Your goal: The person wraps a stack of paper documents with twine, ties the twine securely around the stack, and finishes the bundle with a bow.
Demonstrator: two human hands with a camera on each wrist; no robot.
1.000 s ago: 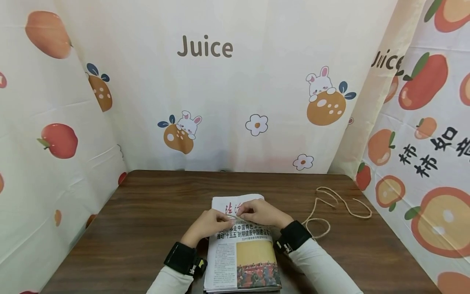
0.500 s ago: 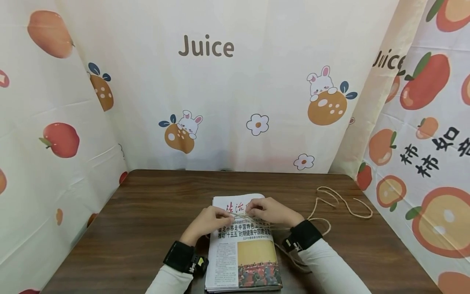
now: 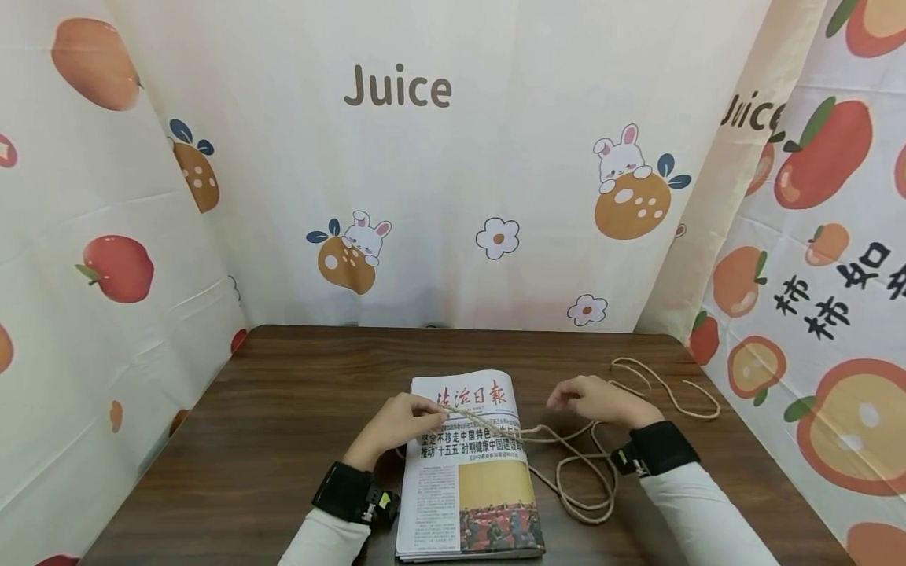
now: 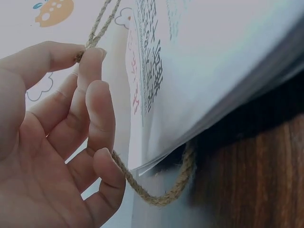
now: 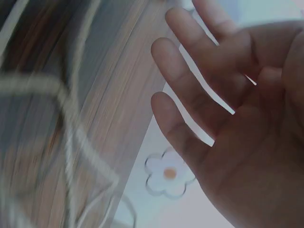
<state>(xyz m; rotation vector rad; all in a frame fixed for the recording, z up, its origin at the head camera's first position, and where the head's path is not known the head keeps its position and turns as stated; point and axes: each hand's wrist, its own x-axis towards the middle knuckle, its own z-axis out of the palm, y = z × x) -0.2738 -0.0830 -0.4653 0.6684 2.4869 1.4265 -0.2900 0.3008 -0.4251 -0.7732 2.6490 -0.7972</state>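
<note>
A stack of folded newspapers (image 3: 433, 491) lies upright to me on the table, front page up. My left hand (image 3: 398, 426) is at its upper left edge and pinches a tan rope (image 4: 159, 199) between thumb and index finger. In the left wrist view the rope also passes below the fingers and under the stack's edge. From the pinch, strands cross the page to the right and end in loose loops beside the stack. My right hand (image 3: 600, 399) hovers right of the newspapers, fingers loosely bent and holding nothing; the right wrist view shows rope strands apart from it.
The brown wooden table (image 3: 297, 409) extends around the stack. More rope curls toward its far right corner. Fruit-printed curtains (image 3: 425, 173) stand behind the table and on both sides.
My right hand has let go of the rope and moved right, off the newspapers. More strands now lie across the page and looped beside it. My left hand has stayed nearly in place.
</note>
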